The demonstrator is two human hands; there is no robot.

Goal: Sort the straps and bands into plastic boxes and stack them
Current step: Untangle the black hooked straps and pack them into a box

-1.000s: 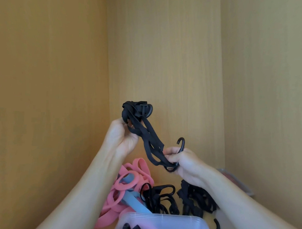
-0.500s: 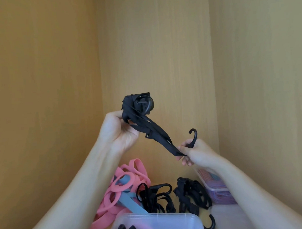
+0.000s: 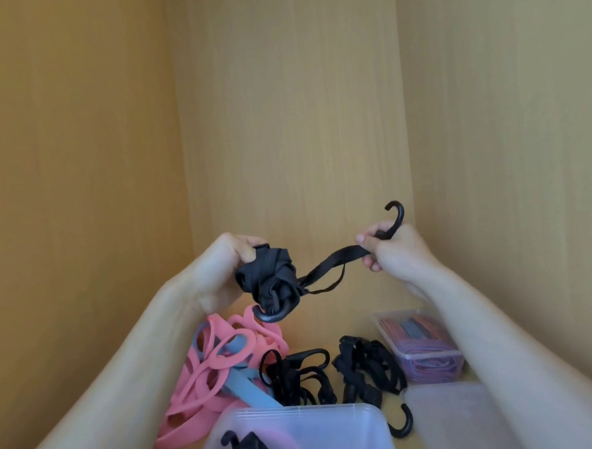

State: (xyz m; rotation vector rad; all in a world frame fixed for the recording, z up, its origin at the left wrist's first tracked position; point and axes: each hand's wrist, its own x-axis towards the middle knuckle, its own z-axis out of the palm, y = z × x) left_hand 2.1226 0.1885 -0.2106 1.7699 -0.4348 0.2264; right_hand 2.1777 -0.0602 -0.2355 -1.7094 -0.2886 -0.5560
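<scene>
Both hands are raised in front of the wooden back panel (image 3: pixel 291 123), sharing 1 black hooked strap (image 3: pixel 340 256). The left hand (image 3: pixel 229 260) clenches round the strap's wadded bundle (image 3: pixel 269 275), from whose underside 1 hook (image 3: pixel 274 317) curls out. The right hand (image 3: pixel 392 253) pinches the other end just below a second hook (image 3: pixel 398 214), which stands up above its fingers. Between the hands the webbing runs taut, with a thinner loop sagging beneath it.

Below, on the shelf floor, pink bands (image 3: pixel 212 362) lie heaped on the left, tangled with a blue band (image 3: pixel 245 389). Beside them sit 2 clumps of black straps (image 3: pixel 299 375) – a loose black hook (image 3: pixel 403 426) lies just to their right. A clear plastic box (image 3: pixel 301 412) at the front edge holds another black strap and something pink. At the right a smaller clear box (image 3: pixel 427 363) holds red and blue bands, with a frosted container (image 3: pixel 465 418) near it – blurred.
</scene>
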